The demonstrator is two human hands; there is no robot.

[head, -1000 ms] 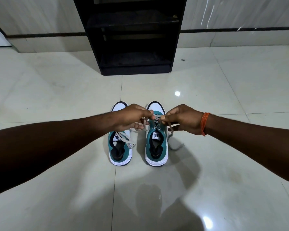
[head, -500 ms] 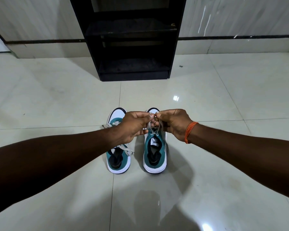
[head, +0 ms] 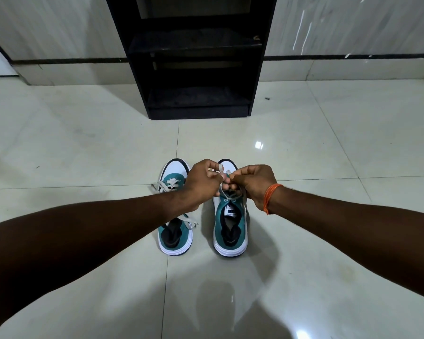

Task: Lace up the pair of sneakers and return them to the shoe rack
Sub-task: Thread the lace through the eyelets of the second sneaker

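Two teal-and-white sneakers stand side by side on the floor, toes pointing away from me. Over the right sneaker [head: 230, 226] my left hand [head: 202, 182] and my right hand [head: 253, 184] meet, each pinching an end of its grey lace [head: 227, 194], which rises from the top eyelets. The lace tips stick up between my fingers. The left sneaker [head: 174, 236] lies partly under my left forearm, its loose grey lace [head: 165, 185] spilling to both sides. The black shoe rack [head: 196, 57] stands against the wall straight ahead.
Glossy pale floor tiles [head: 83, 148] spread all around the shoes. The rack's lower shelf [head: 198, 99] sits just above floor level, a little beyond the toes. A marble wall with a dark strip [head: 353, 56] runs behind.
My hands have come together from apart and now hold both lace ends close over the right sneaker's tongue. The view has tilted so the rack looks lower.
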